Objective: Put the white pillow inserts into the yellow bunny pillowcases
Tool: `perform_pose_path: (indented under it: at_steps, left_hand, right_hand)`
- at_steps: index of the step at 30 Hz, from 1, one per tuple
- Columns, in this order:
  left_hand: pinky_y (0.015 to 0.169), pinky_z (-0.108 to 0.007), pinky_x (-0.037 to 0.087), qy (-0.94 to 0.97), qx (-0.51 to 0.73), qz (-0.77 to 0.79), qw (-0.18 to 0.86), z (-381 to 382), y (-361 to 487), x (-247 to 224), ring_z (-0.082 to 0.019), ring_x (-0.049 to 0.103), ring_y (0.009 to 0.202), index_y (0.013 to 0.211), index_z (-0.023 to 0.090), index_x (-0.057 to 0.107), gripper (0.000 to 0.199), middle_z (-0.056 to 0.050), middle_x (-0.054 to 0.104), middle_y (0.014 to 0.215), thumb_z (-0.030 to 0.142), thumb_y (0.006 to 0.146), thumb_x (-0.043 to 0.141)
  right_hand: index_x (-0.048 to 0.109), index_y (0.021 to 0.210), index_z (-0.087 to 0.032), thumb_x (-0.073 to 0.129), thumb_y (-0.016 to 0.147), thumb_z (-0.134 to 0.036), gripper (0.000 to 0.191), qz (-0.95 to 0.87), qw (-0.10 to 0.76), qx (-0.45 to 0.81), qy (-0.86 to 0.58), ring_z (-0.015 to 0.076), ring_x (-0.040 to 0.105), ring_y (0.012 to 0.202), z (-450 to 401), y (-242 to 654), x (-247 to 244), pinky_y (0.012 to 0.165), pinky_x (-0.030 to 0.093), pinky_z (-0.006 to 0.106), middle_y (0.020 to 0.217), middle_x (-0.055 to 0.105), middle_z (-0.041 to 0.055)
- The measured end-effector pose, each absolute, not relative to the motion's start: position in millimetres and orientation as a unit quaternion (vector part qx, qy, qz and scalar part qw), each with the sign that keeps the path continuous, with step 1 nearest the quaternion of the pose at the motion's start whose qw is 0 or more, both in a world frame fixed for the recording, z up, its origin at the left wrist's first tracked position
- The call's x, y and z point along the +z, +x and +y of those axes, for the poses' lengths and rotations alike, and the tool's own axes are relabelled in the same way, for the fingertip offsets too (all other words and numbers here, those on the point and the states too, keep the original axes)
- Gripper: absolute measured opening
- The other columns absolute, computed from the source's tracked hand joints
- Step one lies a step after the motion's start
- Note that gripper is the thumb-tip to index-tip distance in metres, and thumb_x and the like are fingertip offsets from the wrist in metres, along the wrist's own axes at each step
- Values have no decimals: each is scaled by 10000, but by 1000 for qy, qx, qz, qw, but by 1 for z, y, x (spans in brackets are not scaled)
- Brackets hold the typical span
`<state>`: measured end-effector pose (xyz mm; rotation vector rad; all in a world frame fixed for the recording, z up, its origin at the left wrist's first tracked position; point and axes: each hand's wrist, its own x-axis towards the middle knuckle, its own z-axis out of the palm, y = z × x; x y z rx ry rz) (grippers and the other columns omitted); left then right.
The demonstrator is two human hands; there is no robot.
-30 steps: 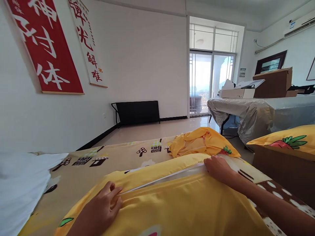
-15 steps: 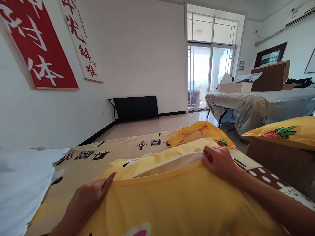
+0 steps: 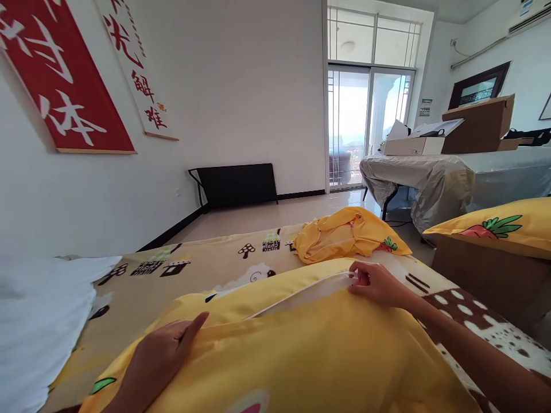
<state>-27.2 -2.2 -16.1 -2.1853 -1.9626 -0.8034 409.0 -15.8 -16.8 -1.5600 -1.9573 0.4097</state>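
Note:
A plump yellow pillowcase (image 3: 318, 338) lies in front of me, with a white pillow inside showing at its opening. A white zipper (image 3: 297, 295) runs along that opening, parted on the right side. My right hand (image 3: 376, 284) pinches the cloth and zipper at the right end of the slit, fingertips curled together. On the left, my left hand (image 3: 166, 350) grips the pillowcase near the opening's left end, thumb stretched along the cloth. Its other fingers are mostly hidden. Behind the pillow rests a crumpled orange-yellow pillowcase (image 3: 331, 238) with a carrot print.
Underneath is a beige patterned blanket (image 3: 215, 258). White cloth (image 3: 38, 327) lies at the left. Another yellow pillow (image 3: 499, 229) sits on a brown box (image 3: 469, 281) to the right. A plastic-covered table (image 3: 434, 172) with cartons and a folded black table (image 3: 236, 186) stand farther back.
The pillowcase has settled flatter and spread to the left, showing a green leaf print beside my left hand. The opening looks narrower. My right hand has shifted slightly left and down.

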Motion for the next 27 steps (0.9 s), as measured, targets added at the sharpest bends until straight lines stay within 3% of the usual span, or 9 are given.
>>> perform_pose_path:
  at_steps: [3, 5, 7, 11, 15, 17, 23, 27]
  left_hand:
    - [582, -255, 413, -768, -300, -548, 141, -10, -8, -19, -155, 562, 603, 596, 206, 589, 455, -11, 602, 607, 500, 882, 393]
    - [640, -273, 415, -817, -324, -420, 225, -20, 22, -15, -159, 543, 630, 644, 204, 566, 336, -6, 578, 622, 367, 901, 424]
    - [723, -276, 440, -876, -299, -295, 237, -31, 62, -12, -153, 556, 689, 756, 201, 580, 204, -3, 605, 700, 230, 897, 435]
    - [844, -327, 490, -943, -168, -247, 149, -39, 149, -7, -195, 604, 931, 1090, 165, 560, 267, -68, 657, 1020, 157, 894, 379]
    - [997, -405, 441, -957, -94, -273, 12, -21, 206, -5, -239, 529, 1158, 1243, 139, 492, 364, -117, 573, 1254, 253, 929, 350]
    - [1043, -424, 401, -955, -108, -272, -43, -9, 220, -5, -251, 485, 1217, 1262, 135, 471, 403, -127, 538, 1302, 324, 911, 411]
    - [844, -330, 480, -966, -133, -216, -56, 8, 230, -6, -179, 592, 906, 952, 192, 605, 205, -53, 639, 959, 210, 896, 408]
    - [732, -313, 464, -960, -142, -241, 9, 12, 236, -7, -179, 590, 776, 855, 191, 603, 197, -39, 633, 813, 182, 886, 408]
  right_hand:
    - [621, 962, -213, 602, 725, -281, 247, -730, 352, 109, -576, 144, 548, 717, -17, 429, -13, 705, 407, 276, 741, 599, -14]
    - [632, 962, -202, 603, 755, -338, 250, -730, 384, 93, -557, 167, 572, 803, -16, 446, -15, 770, 422, 303, 839, 631, 22]
    - [637, 953, -184, 558, 808, -438, 303, -728, 391, 133, -548, 182, 585, 829, -15, 464, -22, 757, 439, 308, 894, 650, 52]
    - [657, 1001, -183, 446, 869, -544, 438, -736, 348, 232, -532, 207, 597, 876, -21, 485, -44, 776, 456, 314, 947, 674, 65]
    - [642, 1113, -173, 438, 854, -594, 535, -773, 313, 229, -502, 247, 554, 987, -30, 482, -55, 907, 410, 366, 1043, 650, 89]
    - [647, 1076, -162, 404, 847, -633, 578, -800, 284, 235, -473, 232, 534, 953, -27, 474, -57, 895, 404, 358, 991, 639, 86]
    - [572, 812, -175, 467, 730, -735, 575, -835, 208, 342, -377, 99, 379, 621, 2, 444, -57, 595, 350, 212, 681, 447, -39]
    - [570, 841, -197, 562, 689, -678, 505, -809, 197, 457, -311, 119, 476, 699, 17, 431, -66, 655, 397, 217, 781, 538, -30]
